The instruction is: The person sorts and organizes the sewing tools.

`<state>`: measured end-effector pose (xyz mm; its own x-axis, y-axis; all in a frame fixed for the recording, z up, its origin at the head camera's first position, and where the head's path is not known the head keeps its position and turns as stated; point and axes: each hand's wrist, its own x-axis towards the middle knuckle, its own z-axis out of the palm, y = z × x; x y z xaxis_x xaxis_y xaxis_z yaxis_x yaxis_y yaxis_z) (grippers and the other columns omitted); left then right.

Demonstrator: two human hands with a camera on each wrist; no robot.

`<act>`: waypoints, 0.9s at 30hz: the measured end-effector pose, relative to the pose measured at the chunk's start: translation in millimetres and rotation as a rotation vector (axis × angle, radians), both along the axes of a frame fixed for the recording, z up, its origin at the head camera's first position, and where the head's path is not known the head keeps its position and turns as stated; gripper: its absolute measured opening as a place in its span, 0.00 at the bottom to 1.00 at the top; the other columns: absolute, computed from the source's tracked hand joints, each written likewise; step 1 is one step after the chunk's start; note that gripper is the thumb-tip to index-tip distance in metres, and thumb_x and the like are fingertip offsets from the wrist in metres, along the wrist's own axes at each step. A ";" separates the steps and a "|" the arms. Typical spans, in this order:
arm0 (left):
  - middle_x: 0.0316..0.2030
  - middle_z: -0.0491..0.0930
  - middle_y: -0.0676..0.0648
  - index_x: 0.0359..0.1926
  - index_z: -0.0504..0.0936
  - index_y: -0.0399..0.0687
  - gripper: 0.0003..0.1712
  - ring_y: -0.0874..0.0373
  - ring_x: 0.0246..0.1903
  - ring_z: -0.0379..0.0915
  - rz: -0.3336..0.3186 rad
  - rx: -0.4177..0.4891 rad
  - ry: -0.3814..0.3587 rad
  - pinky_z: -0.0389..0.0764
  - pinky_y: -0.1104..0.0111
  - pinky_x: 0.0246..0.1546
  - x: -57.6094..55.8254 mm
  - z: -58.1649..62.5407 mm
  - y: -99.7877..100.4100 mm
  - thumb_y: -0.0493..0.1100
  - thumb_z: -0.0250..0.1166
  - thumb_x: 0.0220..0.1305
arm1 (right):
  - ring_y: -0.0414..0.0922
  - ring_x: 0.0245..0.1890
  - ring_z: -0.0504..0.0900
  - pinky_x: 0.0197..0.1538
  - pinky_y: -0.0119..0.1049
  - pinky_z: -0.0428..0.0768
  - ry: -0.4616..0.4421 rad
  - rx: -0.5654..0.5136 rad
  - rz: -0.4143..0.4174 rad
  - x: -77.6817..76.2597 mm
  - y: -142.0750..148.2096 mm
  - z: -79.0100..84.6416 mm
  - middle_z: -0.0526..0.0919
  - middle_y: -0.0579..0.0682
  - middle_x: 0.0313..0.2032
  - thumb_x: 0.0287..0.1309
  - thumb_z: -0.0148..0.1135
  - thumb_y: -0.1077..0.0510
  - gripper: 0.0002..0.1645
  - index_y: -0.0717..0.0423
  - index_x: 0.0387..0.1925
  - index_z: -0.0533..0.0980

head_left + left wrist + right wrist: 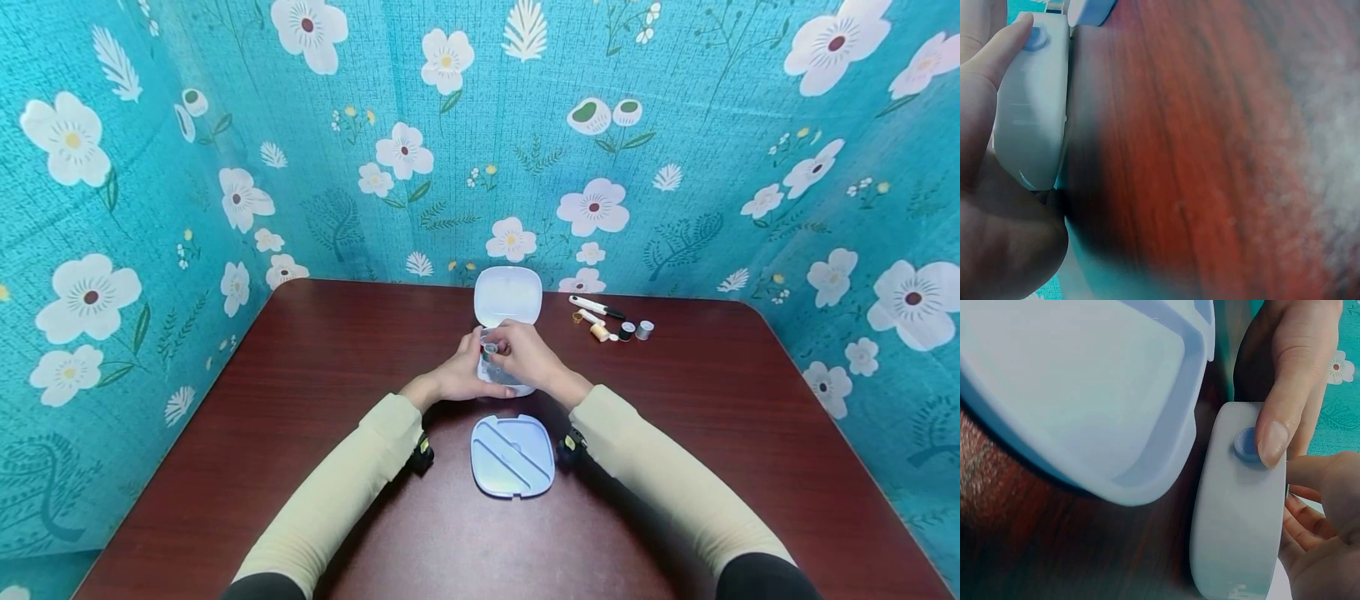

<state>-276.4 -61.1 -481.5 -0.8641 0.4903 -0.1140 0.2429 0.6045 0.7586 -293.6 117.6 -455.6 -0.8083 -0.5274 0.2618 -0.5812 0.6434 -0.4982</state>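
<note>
Dark counter (352, 350), flowered cloth (480, 125) far side. Right grip (527, 352) pinches spool (490, 352): likely light, stiff; hold by rims. Left grip (457, 377) clasps box (1235, 512) at near left.

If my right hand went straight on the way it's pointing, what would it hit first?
Probably the left side of the white plastic box, where your left hand rests; depth is unclear, so that hand might come first.
</note>
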 end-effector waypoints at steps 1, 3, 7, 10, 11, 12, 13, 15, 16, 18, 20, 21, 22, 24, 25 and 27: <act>0.79 0.36 0.36 0.80 0.26 0.44 0.79 0.45 0.77 0.46 0.000 -0.003 -0.004 0.59 0.53 0.72 0.0 -0.1 0.0 0.65 0.76 0.53 | 0.44 0.33 0.78 0.38 0.37 0.79 0.001 0.000 0.001 0.1 -0.3 -0.1 0.83 0.52 0.39 0.58 0.70 0.67 0.13 0.61 0.46 0.86; 0.79 0.35 0.37 0.80 0.26 0.43 0.79 0.45 0.77 0.45 0.002 0.008 -0.009 0.59 0.52 0.72 0.6 0.6 -0.1 0.64 0.77 0.53 | 0.44 0.33 0.78 0.38 0.37 0.78 0.004 0.000 0.002 0.3 -0.8 0.0 0.83 0.52 0.39 0.58 0.70 0.67 0.13 0.61 0.46 0.86; 0.80 0.34 0.38 0.81 0.26 0.44 0.79 0.45 0.78 0.43 0.005 0.006 -0.014 0.58 0.53 0.73 0.2 0.8 -0.2 0.64 0.77 0.53 | 0.44 0.33 0.77 0.37 0.37 0.78 0.007 -0.003 0.006 -0.2 -1.2 -0.3 0.83 0.53 0.40 0.59 0.70 0.67 0.13 0.62 0.46 0.87; 0.80 0.34 0.38 0.81 0.26 0.44 0.79 0.45 0.78 0.43 0.004 0.008 -0.010 0.58 0.53 0.73 -0.2 0.5 -0.3 0.64 0.77 0.52 | 0.44 0.32 0.77 0.37 0.37 0.78 0.009 0.001 0.007 -0.7 -1.3 -1.3 0.82 0.53 0.40 0.59 0.70 0.67 0.13 0.62 0.46 0.87; 0.79 0.35 0.38 0.81 0.26 0.44 0.79 0.45 0.77 0.44 0.003 0.009 -0.008 0.58 0.53 0.73 -0.3 0.3 -0.4 0.64 0.78 0.52 | 0.44 0.32 0.77 0.37 0.37 0.78 0.010 0.003 0.007 -0.7 -1.5 -1.7 0.82 0.53 0.39 0.59 0.70 0.67 0.13 0.62 0.46 0.87; 0.79 0.35 0.38 0.81 0.26 0.45 0.79 0.45 0.77 0.44 0.003 0.008 -0.006 0.58 0.53 0.73 -0.4 0.0 -0.4 0.64 0.78 0.52 | 0.44 0.32 0.77 0.37 0.37 0.78 0.011 0.007 0.006 -0.8 -1.6 -2.1 0.82 0.53 0.39 0.59 0.70 0.67 0.13 0.61 0.46 0.87; 0.79 0.36 0.38 0.81 0.26 0.45 0.79 0.45 0.77 0.45 0.002 0.009 -0.004 0.59 0.53 0.73 -0.5 -0.4 -0.4 0.64 0.78 0.52 | 0.44 0.32 0.77 0.37 0.37 0.78 0.010 0.012 0.006 -0.7 -1.8 -2.5 0.82 0.53 0.39 0.59 0.70 0.67 0.13 0.61 0.46 0.87; 0.79 0.36 0.38 0.81 0.27 0.45 0.79 0.46 0.77 0.46 0.002 0.006 0.000 0.60 0.53 0.72 -0.8 -1.2 -0.5 0.64 0.78 0.52 | 0.44 0.32 0.77 0.37 0.37 0.78 0.011 0.019 0.005 -0.8 -2.2 -3.3 0.82 0.53 0.39 0.59 0.70 0.67 0.13 0.61 0.46 0.87; 0.79 0.36 0.38 0.81 0.26 0.45 0.79 0.46 0.77 0.45 0.001 0.001 0.000 0.60 0.54 0.72 -1.1 -1.7 -0.5 0.64 0.77 0.53 | 0.44 0.32 0.77 0.37 0.37 0.78 0.012 0.024 0.004 -0.8 -2.5 -3.5 0.82 0.53 0.39 0.59 0.70 0.66 0.13 0.61 0.47 0.87; 0.79 0.35 0.38 0.81 0.26 0.45 0.79 0.46 0.77 0.45 0.001 -0.004 -0.001 0.60 0.54 0.72 -1.3 -1.8 -0.7 0.64 0.77 0.53 | 0.44 0.32 0.77 0.37 0.37 0.78 0.014 0.033 0.002 -1.0 -2.8 -4.0 0.82 0.53 0.38 0.59 0.70 0.66 0.13 0.60 0.47 0.87; 0.79 0.34 0.38 0.81 0.26 0.45 0.79 0.46 0.77 0.44 0.001 -0.005 -0.005 0.60 0.53 0.72 -1.6 -1.7 -0.7 0.64 0.77 0.53 | 0.44 0.32 0.76 0.37 0.38 0.77 0.018 0.039 0.002 -1.3 -3.3 -4.1 0.82 0.53 0.38 0.59 0.70 0.66 0.13 0.60 0.47 0.87; 0.80 0.34 0.38 0.81 0.26 0.45 0.79 0.46 0.77 0.44 0.001 -0.006 -0.007 0.60 0.53 0.72 -1.7 -1.5 -0.7 0.64 0.77 0.53 | 0.44 0.32 0.76 0.37 0.38 0.77 0.021 0.042 0.003 -1.3 -3.4 -3.9 0.82 0.53 0.38 0.59 0.70 0.66 0.13 0.60 0.47 0.87; 0.80 0.34 0.38 0.80 0.25 0.45 0.79 0.46 0.78 0.43 0.000 -0.008 -0.010 0.59 0.53 0.73 -1.8 -1.2 -0.6 0.64 0.77 0.54 | 0.44 0.32 0.76 0.37 0.38 0.77 0.022 0.045 0.002 -1.4 -3.6 -3.7 0.82 0.53 0.37 0.59 0.70 0.66 0.13 0.60 0.47 0.87; 0.80 0.33 0.38 0.80 0.25 0.44 0.78 0.45 0.78 0.43 0.000 -0.007 -0.015 0.59 0.53 0.73 -1.6 -0.5 -0.5 0.63 0.76 0.54 | 0.44 0.31 0.76 0.36 0.38 0.77 0.027 0.047 0.003 -1.3 -3.9 -2.9 0.82 0.53 0.37 0.59 0.70 0.66 0.13 0.60 0.46 0.87; 0.80 0.33 0.37 0.80 0.25 0.44 0.78 0.45 0.78 0.43 0.000 -0.004 -0.019 0.59 0.53 0.73 -1.6 -0.1 -0.5 0.63 0.76 0.54 | 0.44 0.31 0.76 0.36 0.38 0.76 0.029 0.047 0.004 -1.2 -4.1 -2.4 0.81 0.53 0.37 0.58 0.70 0.67 0.13 0.60 0.46 0.87; 0.80 0.33 0.37 0.80 0.24 0.44 0.78 0.45 0.78 0.43 -0.001 -0.003 -0.025 0.58 0.53 0.73 -1.3 0.9 -0.5 0.63 0.76 0.54 | 0.44 0.31 0.76 0.36 0.38 0.76 0.035 0.045 0.004 -1.1 -4.5 -1.7 0.81 0.53 0.36 0.57 0.71 0.67 0.13 0.60 0.46 0.87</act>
